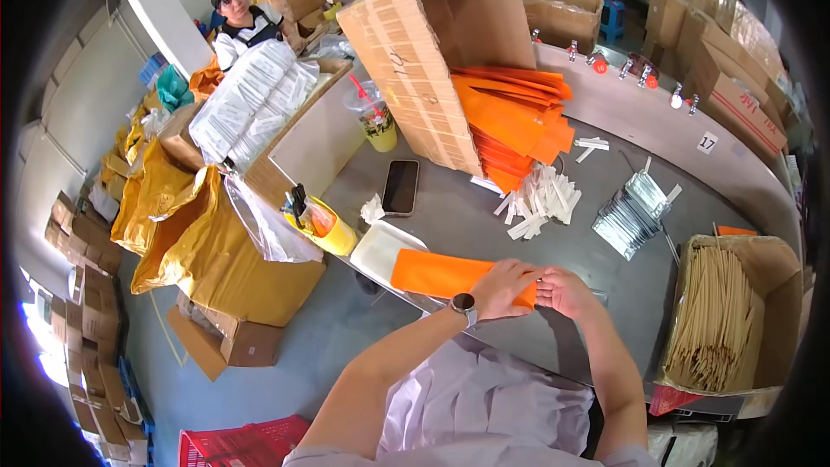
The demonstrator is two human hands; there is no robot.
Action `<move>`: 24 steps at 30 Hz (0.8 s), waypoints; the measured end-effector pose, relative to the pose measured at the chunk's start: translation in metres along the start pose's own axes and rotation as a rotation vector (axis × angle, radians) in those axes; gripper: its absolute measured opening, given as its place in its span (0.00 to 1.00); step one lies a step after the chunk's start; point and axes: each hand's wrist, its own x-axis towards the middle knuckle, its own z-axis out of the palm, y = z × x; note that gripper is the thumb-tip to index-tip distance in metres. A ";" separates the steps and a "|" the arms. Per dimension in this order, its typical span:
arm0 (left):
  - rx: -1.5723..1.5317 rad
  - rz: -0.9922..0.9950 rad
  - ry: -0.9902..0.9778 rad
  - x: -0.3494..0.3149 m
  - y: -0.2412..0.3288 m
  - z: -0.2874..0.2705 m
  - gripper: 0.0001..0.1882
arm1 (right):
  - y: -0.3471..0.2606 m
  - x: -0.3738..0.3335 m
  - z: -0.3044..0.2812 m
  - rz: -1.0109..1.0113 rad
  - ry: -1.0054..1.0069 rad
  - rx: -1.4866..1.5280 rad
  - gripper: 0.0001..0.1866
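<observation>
A flat orange fabric piece [437,272] lies near the table's front edge, its left part over a white tray [380,252]. My left hand [506,288], with a watch on the wrist, is bent over the piece's right end and grips it. My right hand [566,294] meets the left fingertips at that end; its fingers are curled together, and what they pinch is hidden. Beyond the hands is a loose pile of small white strips [546,199]. More orange fabric pieces [519,117] are stacked inside a tipped cardboard box [415,69].
A phone [400,188], a drink cup [373,117] and a yellow holder [324,227] stand on the left. To the right are silvery strips [635,214] and a carton of thin wooden sticks [713,316]. A person [246,22] is at the far left. A red basket [242,445] stands below.
</observation>
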 end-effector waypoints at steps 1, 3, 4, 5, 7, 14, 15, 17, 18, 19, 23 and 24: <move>-0.003 -0.009 -0.011 0.000 0.000 0.002 0.41 | -0.002 -0.002 0.002 0.013 0.047 -0.039 0.15; -0.004 -0.010 -0.026 0.001 -0.003 0.004 0.41 | -0.011 -0.013 0.010 0.019 0.096 -0.073 0.15; 0.015 -0.002 -0.017 -0.001 -0.005 0.008 0.40 | -0.017 -0.023 0.017 0.019 0.180 -0.129 0.15; 0.034 0.007 -0.007 -0.002 -0.006 0.010 0.40 | -0.020 -0.027 0.021 0.020 0.263 -0.184 0.16; 0.041 0.024 -0.011 0.001 -0.005 0.011 0.40 | -0.009 -0.020 0.017 -0.035 0.198 -0.147 0.17; 0.033 0.015 -0.040 0.003 -0.002 0.006 0.39 | -0.002 -0.015 0.006 -0.030 0.104 -0.023 0.20; 0.036 0.013 -0.043 0.002 -0.001 0.003 0.39 | -0.004 -0.022 -0.001 -0.030 0.100 -0.021 0.20; 0.026 -0.006 -0.062 0.001 0.002 -0.003 0.38 | -0.011 -0.037 -0.023 0.001 0.183 -0.009 0.19; 0.027 -0.004 -0.063 0.001 0.003 -0.003 0.38 | -0.013 -0.046 -0.035 -0.001 0.183 -0.008 0.19; 0.059 0.021 -0.040 -0.002 0.002 -0.004 0.38 | -0.012 -0.053 -0.048 -0.066 0.265 -0.020 0.19; 0.129 0.106 0.024 -0.002 0.006 -0.017 0.36 | 0.000 -0.072 -0.100 -0.259 0.344 0.052 0.18; 0.123 0.108 0.017 0.001 0.010 -0.021 0.36 | 0.002 -0.074 -0.102 -0.257 0.351 0.059 0.18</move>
